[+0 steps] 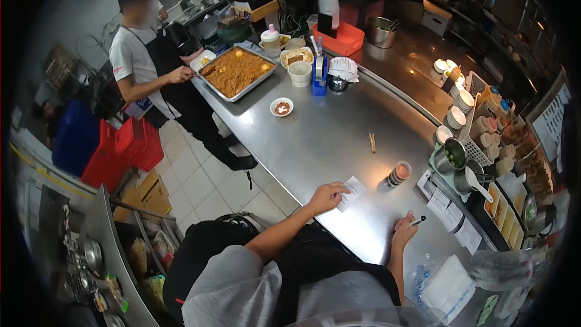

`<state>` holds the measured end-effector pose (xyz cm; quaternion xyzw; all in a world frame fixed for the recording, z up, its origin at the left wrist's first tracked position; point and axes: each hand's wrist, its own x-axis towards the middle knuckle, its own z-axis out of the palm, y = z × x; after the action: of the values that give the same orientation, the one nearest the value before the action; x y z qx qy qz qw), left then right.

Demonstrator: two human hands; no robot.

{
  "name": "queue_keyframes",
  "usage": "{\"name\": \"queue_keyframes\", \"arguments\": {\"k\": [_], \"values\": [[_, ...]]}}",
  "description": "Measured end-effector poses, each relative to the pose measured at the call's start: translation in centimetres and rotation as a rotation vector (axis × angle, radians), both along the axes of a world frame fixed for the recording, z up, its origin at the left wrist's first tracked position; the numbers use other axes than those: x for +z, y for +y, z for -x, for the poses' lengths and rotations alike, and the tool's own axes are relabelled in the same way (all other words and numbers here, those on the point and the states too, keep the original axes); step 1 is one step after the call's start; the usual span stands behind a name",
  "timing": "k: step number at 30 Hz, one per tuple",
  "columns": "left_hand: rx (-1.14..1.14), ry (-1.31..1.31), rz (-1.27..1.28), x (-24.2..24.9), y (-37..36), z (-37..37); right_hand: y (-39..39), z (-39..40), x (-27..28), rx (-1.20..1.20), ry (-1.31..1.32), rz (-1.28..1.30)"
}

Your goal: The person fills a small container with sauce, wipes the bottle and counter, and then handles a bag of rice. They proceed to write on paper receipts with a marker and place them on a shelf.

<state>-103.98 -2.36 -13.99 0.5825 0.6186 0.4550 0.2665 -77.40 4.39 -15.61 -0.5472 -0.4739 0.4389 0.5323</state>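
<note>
On the steel counter (327,139), my left hand (330,197) rests on the edge of a small white paper slip (352,194), its fingers partly bent over it. To the right, my right hand (402,229) holds a pen (417,221) near the counter surface, fingers wrapped round it. Between and beyond my hands stands a stack of cups (398,174). A small pale stick-like item (372,143) lies farther back. A white bowl (281,107) with reddish contents sits toward the far left of the counter.
A co-worker (151,54) in a black apron holds a large tray of orange-brown food (237,71). Nearby are a blue tape dispenser (319,75) and red bin (339,39). Printed slips (445,211), metal pots (452,154) and sauce bottles line the right. Plastic bags (448,287) lie near my right arm.
</note>
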Motion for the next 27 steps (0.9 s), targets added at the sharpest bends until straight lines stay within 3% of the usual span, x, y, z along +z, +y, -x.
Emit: {"name": "queue_keyframes", "arguments": {"k": [2,4,6,7,9,10,11,12,13,15,17,19,21,22,23,24,26,27], "values": [[-0.013,0.063,-0.047,-0.2,0.0,0.1,0.4,0.2,0.2,0.011,-0.009,0.029],[0.035,0.105,-0.030,-0.9,0.0,0.0,0.5,0.0,-0.8,0.033,-0.260,-0.131],[-0.047,0.100,0.137,-1.7,-0.2,-0.1,-1.3,1.1,2.4,0.170,0.073,0.064],[-0.170,0.038,-0.067,-2.3,-0.4,-0.6,-2.6,1.9,3.5,0.234,0.010,0.084],[-0.373,-0.251,0.280,0.6,-1.2,-2.6,-5.4,4.2,6.3,0.348,-0.202,0.232],[-0.520,-0.375,0.312,-0.2,-1.0,-3.4,-6.8,4.7,5.0,0.441,-0.328,0.260],[-0.548,-0.433,0.316,-4.2,-0.9,-4.7,-8.5,5.7,5.8,0.531,-0.485,0.000],[-0.586,-0.571,0.369,-0.6,-0.6,-5.5,-9.2,6.6,8.2,0.610,-0.441,0.035],[-0.622,-0.710,0.438,3.2,-0.3,-6.5,-9.1,6.5,8.6,0.555,-0.439,0.055],[-0.712,-0.702,0.505,2.6,1.5,-7.7,-9.8,5.2,9.0,0.503,-0.359,0.101],[-0.831,-0.677,0.475,2.8,2.2,-9.8,-10.5,3.0,8.6,0.320,-0.385,-0.073],[-0.971,-0.640,0.593,4.0,3.1,-12.4,-12.1,0.8,11.4,0.111,-0.343,-0.022],[-1.128,-0.881,0.708,7.5,3.2,-16.8,-14.3,-2.4,13.0,-0.100,-0.340,-0.044],[-1.231,-0.677,0.710,7.5,2.8,-18.9,-15.6,-4.2,12.5,-0.093,-0.352,-0.055],[-1.285,-0.478,0.693,7.3,2.5,-21.1,-17.6,-6.2,11.3,-0.314,-0.332,-0.012],[-1.337,-0.680,0.851,6.6,1.4,-23.4,-19.3,-8.5,9.9,-0.516,-0.303,0.031],[-1.512,-0.581,0.821,9.2,0.5,-26.6,-22.0,-12.1,9.6,-0.743,-0.231,0.087],[-1.584,-0.537,0.859,10.3,-0.2,-28.7,-22.7,-14.2,10.8,-0.701,-0.257,0.089]]}}
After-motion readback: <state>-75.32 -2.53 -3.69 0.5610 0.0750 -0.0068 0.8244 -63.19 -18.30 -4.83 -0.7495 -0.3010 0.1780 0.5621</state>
